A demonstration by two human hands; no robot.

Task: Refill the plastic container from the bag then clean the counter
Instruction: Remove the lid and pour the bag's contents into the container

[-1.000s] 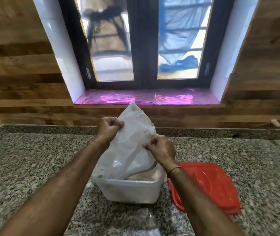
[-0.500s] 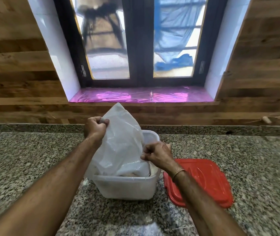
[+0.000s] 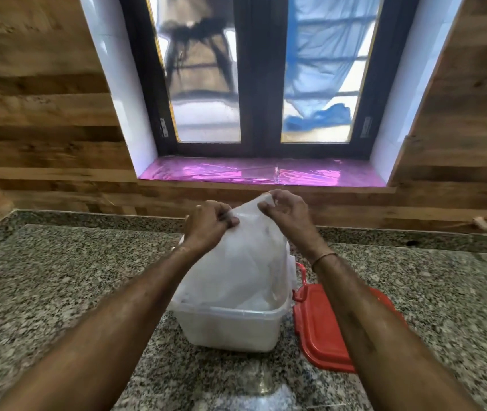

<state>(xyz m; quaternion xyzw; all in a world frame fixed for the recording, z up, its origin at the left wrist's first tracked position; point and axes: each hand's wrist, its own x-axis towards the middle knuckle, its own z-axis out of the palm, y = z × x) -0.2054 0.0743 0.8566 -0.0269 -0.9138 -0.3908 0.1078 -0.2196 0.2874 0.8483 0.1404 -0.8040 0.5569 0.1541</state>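
Behind everything, a wall (image 3: 37, 99) of brown wood-grain panels fills the upper half of the view, and a speckled grey granite surface (image 3: 58, 292) spreads out below it. Set into the wall is a dark-framed window (image 3: 261, 84) with two panes: blurred brown shapes show through the left one and blue sheeting through the right. Its sill (image 3: 236, 173) is covered with shiny pink film.

Near the middle of the surface, a translucent white plastic bag (image 3: 242, 262) stands upright with its lower end inside a clear rectangular plastic container (image 3: 230, 330). The bag rises well above the container's rim and narrows to a peak at the top. The container stands on the surface with no lid on it. What lies inside looks whitish through the wall, but I cannot tell how full it is. A red lid (image 3: 322, 330) lies flat on the surface just to the right of the container, with one latch raised at its far corner. The right forearm crosses above it.

Both hands are up at the bag's peak, close together but not touching. The left hand (image 3: 206, 225) has its fingers curled tight on a fold of the plastic. The right hand (image 3: 286, 212) pinches the very tip between thumb and fingertips. A thin bracelet (image 3: 323, 258) circles the right wrist.
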